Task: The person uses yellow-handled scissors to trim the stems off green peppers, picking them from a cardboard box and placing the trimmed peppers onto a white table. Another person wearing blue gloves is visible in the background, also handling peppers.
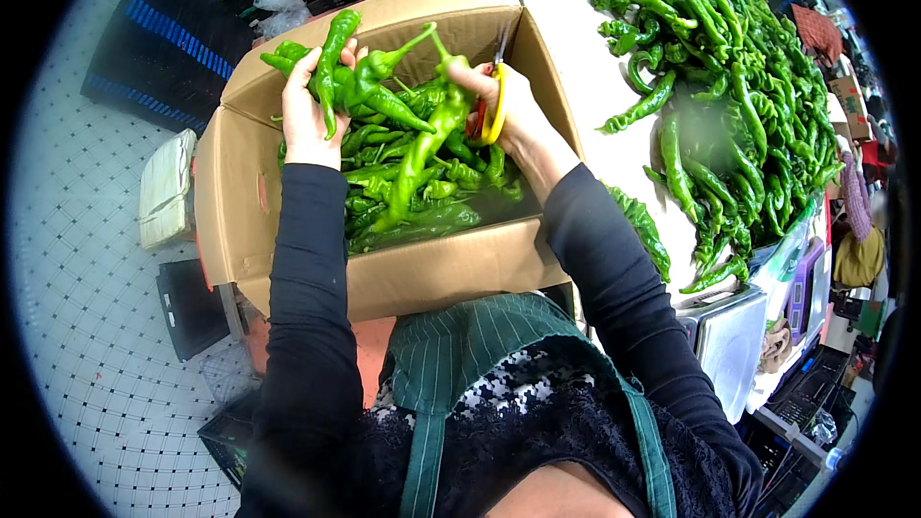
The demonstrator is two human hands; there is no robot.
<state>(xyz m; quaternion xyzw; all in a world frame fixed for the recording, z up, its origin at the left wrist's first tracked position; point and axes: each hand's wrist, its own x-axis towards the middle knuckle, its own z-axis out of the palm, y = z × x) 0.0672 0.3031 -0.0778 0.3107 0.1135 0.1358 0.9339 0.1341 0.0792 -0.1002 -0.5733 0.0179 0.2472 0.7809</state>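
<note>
My left hand (310,120), raised over the left side of an open cardboard box (422,278), is closed around several green peppers (336,62). Their tips hang past my fingers. In my right hand (523,113) are scissors (494,120) with yellow and red handles, blades pointing up and away. Thumb and fingers of that same hand also pinch a long light-green pepper (417,163) near its stem end, and it hangs down into the box. Beneath both hands lie many more green peppers (422,216) in the box.
On the right, a white table (614,153) bears a large heap of green peppers (748,105), with a metal-topped scale (731,345) at its near end. Black crates (163,48) and a whitish block-like object (168,187) stand on the tiled floor at left.
</note>
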